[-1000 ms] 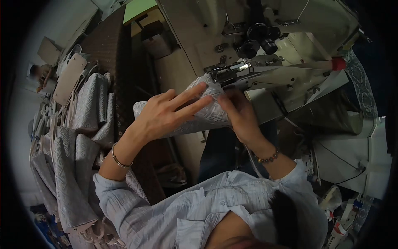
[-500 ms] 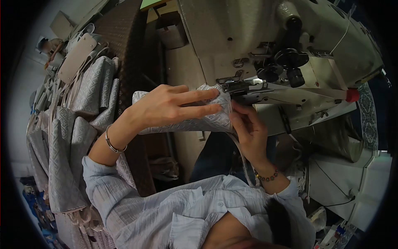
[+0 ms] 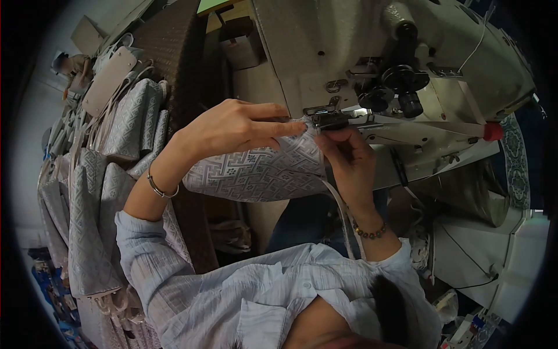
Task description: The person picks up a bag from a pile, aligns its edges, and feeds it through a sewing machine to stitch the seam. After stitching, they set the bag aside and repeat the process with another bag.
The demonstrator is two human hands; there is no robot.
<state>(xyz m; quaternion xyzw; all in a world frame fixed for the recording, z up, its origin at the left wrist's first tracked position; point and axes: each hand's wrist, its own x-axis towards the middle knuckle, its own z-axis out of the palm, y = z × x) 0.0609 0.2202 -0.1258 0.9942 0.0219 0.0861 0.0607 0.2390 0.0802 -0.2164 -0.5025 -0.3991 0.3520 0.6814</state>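
Observation:
A silvery-grey patterned fabric piece (image 3: 244, 173), shaped like a bag body, hangs at the working end of a sewing machine (image 3: 325, 58). Its upper right corner lies under the presser foot area (image 3: 328, 121). My left hand (image 3: 238, 131) rests on the fabric's top side, fingers stretched out and apart, fingertips close to the foot. With thumb and fingers pinched, my right hand (image 3: 349, 157) grips the fabric's right edge just below the foot; the fingertips are partly hidden. A narrow pale strip (image 3: 344, 218) trails from that edge down toward my lap.
Left, a pile of similar patterned pieces (image 3: 93, 221) leans against a brown woven surface (image 3: 165, 58). A pale tape (image 3: 430, 124) runs across the machine to a red part (image 3: 493, 131). A box (image 3: 241, 49) stands behind. Another person (image 3: 72, 64) sits far left.
The fabric has turned so that more of its patterned face shows and hangs lower. My left hand has shifted slightly up and left; my right hand has moved up closer to the foot.

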